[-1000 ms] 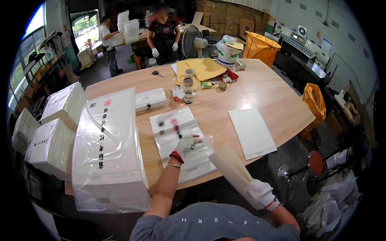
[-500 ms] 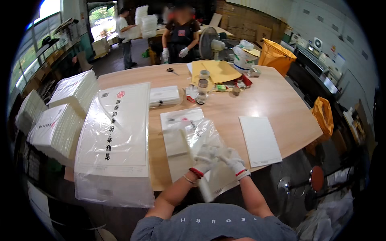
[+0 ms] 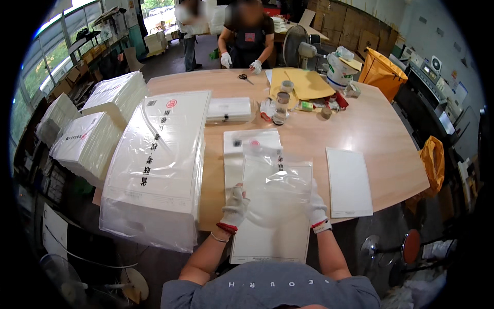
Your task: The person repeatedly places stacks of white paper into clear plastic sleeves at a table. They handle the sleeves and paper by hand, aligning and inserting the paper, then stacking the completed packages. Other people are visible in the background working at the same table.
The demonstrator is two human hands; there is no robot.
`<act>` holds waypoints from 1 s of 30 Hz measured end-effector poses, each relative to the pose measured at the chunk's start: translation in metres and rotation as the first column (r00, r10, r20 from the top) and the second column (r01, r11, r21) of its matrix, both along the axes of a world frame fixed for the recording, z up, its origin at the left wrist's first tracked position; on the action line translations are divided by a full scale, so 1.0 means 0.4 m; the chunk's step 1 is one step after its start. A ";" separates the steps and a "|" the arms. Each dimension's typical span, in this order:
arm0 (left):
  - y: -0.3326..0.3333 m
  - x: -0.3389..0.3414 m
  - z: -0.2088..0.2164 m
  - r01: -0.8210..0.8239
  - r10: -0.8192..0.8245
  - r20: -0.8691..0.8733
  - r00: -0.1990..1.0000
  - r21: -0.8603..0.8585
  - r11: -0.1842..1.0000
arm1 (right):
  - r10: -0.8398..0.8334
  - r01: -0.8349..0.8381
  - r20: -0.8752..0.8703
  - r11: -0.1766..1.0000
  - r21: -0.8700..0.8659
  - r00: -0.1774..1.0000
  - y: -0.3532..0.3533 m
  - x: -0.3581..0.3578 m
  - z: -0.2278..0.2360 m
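A stack of white sheets lies lengthwise before me, its near end reaching past the table's front edge. Its far part is covered by a clear plastic bag. My left hand, in a white glove with a red cuff, grips the stack's left edge, thumb on top. My right hand, gloved alike, is closed on the right edge; its fingers are partly hidden. Under the far left of the stack lies a printed plastic bag with a red stamp mark.
A large pile of printed bags fills the table's left, beside stacked packs. A white sheet pad lies right. Farther back are a water bottle, scissors and yellow envelopes. A gloved co-worker stands across the table.
My hands have moved apart, from together on the crumpled bag to the stack's two side edges. The stack now lies straighter, with the clear bag spread over its far part. The view has shifted slightly.
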State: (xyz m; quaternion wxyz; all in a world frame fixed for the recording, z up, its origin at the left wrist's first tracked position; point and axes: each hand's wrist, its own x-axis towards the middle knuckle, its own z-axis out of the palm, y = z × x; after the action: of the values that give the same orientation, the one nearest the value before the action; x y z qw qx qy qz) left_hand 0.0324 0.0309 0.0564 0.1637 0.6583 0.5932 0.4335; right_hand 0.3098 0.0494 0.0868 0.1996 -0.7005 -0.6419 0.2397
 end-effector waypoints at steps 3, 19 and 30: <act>-0.075 0.031 -0.045 0.012 -0.013 -0.038 0.999 -0.035 0.999 | 0.014 -0.020 -0.279 1.000 -0.016 0.960 -0.057 0.017 -0.036; -0.228 0.119 0.009 0.160 -0.214 -0.137 0.967 -0.326 0.932 | -0.028 0.007 0.101 0.979 0.205 0.994 -0.428 0.144 -0.020; -0.382 0.043 -0.044 0.650 -0.584 0.308 0.751 -0.501 0.571 | 0.064 -0.109 -0.175 0.958 -0.265 0.983 -0.659 0.202 -0.062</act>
State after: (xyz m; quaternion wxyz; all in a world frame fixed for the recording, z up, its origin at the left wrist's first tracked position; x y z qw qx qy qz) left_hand 0.0495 -0.1218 0.0386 0.5287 0.7160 0.4183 0.1811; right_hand 0.3908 -0.2143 0.0621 0.1424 -0.6704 -0.6140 0.3915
